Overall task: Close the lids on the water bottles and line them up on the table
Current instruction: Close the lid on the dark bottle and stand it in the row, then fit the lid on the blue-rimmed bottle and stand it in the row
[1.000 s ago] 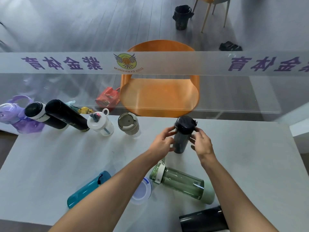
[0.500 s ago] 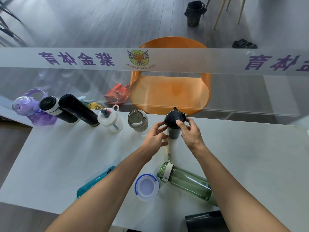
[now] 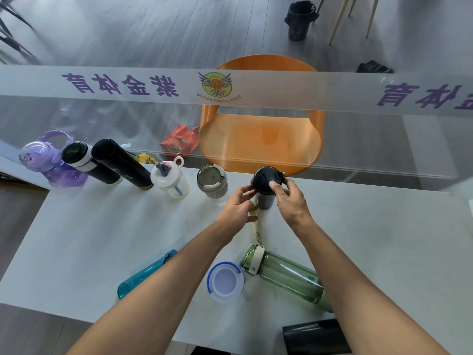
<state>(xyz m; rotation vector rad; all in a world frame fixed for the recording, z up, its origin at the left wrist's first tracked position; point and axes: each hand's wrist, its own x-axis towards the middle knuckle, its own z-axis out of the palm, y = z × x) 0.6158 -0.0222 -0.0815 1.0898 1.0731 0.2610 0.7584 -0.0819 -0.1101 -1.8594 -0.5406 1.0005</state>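
Note:
A dark grey bottle (image 3: 265,190) with a black lid stands upright at the far edge of the white table (image 3: 102,234). My right hand (image 3: 290,201) grips its lid from the right; my left hand (image 3: 239,207) touches the lid from the left. Lined up to its left are a grey tumbler (image 3: 212,181), a white straw bottle (image 3: 170,179), two black flasks (image 3: 120,163) and a purple bottle (image 3: 48,157). Lying near me are a teal bottle (image 3: 143,274), a green bottle (image 3: 286,275), a white-and-blue cup (image 3: 225,281) and a black bottle (image 3: 316,335).
A glass panel with a frosted printed band (image 3: 153,84) rises just behind the table's far edge. Beyond it stand an orange chair (image 3: 261,134), a red bag (image 3: 180,140) and a black bin (image 3: 298,20). A strap (image 3: 254,221) trails from the green bottle.
Both hands have carried the dark grey bottle away from me to the far edge, beside the grey tumbler. My right hand has shifted up onto the lid.

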